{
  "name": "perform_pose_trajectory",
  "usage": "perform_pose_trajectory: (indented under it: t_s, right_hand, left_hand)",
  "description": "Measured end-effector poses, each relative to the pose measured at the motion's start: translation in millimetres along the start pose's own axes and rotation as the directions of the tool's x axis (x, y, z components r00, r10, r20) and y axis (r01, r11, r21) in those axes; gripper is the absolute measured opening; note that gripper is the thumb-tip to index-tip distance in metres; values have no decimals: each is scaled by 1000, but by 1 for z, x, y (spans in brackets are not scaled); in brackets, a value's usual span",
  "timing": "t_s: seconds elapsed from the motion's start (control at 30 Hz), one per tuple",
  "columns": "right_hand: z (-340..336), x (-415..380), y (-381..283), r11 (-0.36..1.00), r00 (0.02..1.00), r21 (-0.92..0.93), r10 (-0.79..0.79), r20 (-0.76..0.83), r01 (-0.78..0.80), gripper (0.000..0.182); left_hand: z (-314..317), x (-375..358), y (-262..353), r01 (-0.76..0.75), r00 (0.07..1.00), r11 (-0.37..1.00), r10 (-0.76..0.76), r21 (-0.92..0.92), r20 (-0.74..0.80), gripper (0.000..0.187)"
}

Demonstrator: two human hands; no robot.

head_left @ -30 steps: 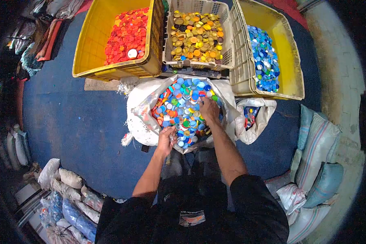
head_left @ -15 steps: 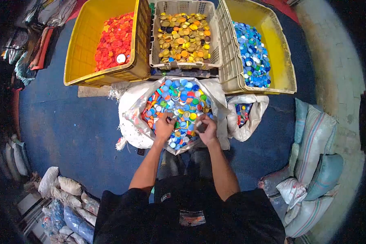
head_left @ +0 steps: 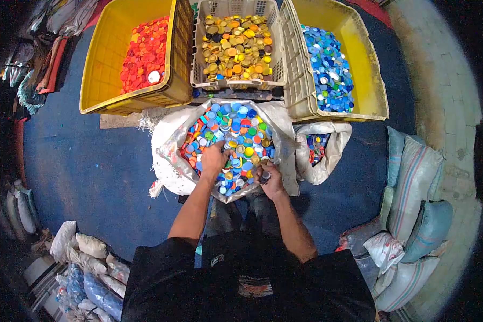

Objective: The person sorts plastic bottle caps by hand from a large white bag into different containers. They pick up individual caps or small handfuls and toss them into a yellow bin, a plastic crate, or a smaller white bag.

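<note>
Blue floor is seen all around a white sack (head_left: pixel 169 155) that is packed with mixed bottle caps (head_left: pixel 236 134) in many colours. The caps sit right under both hands, in the open mouth of the sack.

The left hand (head_left: pixel 214 159) is laid on the pile with its fingers curled down into the caps; whether a cap is pinched cannot be told. The right hand (head_left: pixel 271 177) is held at the near edge of the sack, and its fingers are closed around something small, likely a cap or two, though that is too tiny to be sure of.

The caps look light, hard and smooth, so they would likely slide and roll when pushed. One cap is best pinched by its rim between thumb and finger.

Just past the hands, beyond the sack, three crates are lined up. A yellow crate of red caps (head_left: pixel 139 53) is found ahead of the left hand. A grey crate of gold caps (head_left: pixel 236 48) is straight ahead. A yellow crate of blue caps (head_left: pixel 327 70) is ahead of the right hand. A small white bag (head_left: pixel 327 155) with a few caps is set just beside the right hand. Stuffed sacks (head_left: pixel 413 193) are piled further out on that side.
</note>
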State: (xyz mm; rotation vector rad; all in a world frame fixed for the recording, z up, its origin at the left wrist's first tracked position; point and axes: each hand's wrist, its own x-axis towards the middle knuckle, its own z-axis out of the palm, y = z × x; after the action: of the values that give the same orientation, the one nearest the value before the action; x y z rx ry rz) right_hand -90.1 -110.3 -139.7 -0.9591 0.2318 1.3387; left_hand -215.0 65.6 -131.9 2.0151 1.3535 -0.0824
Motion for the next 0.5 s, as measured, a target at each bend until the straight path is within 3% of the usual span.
perform_pose_trajectory:
  t_s: [0.13,0.33,0.43,0.5]
  right_hand:
    - [4,-1,-7,999,1000,-42,-2,9,2,14]
    - [-1,1,-6,998,998,-55,-10,63,14,14]
    - [-1,3,-3,998,998,-52,-16,68,20,14]
    - [7,4,-3,992,999,-125,-32,16,34,15]
  left_hand:
    - [4,6,-8,-81,996,997,81,-6,-21,38]
    - [8,7,-20,-117,987,976,94,-184,-129,34]
    - [2,1,-21,-22,998,815,-19,-579,-66,33]
    - [-3,-7,-22,103,993,501,-98,-860,62,28]
